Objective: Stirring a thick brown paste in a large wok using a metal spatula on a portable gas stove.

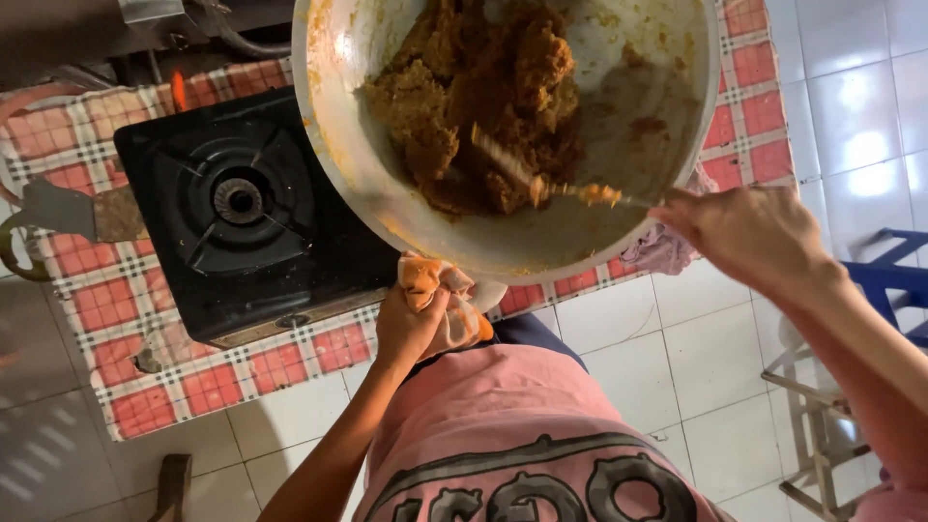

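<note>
A large pale metal pan (367, 184) is tilted toward me, holding a brown, lumpy cooked mass (483, 92). My left hand (416, 324) grips the pan's near rim through an orange and white cloth (440, 290). My right hand (749, 232) holds the handle end of a metal spoon (541, 184), whose bowl lies in the brown food and carries bits of it.
A black single-burner gas stove (242, 208) sits on a counter covered with a red and white checked cloth (145, 329). A pink rag (662, 251) lies by the counter edge. White floor tiles lie below; a blue stool (894, 280) and a metal frame (822, 435) stand at right.
</note>
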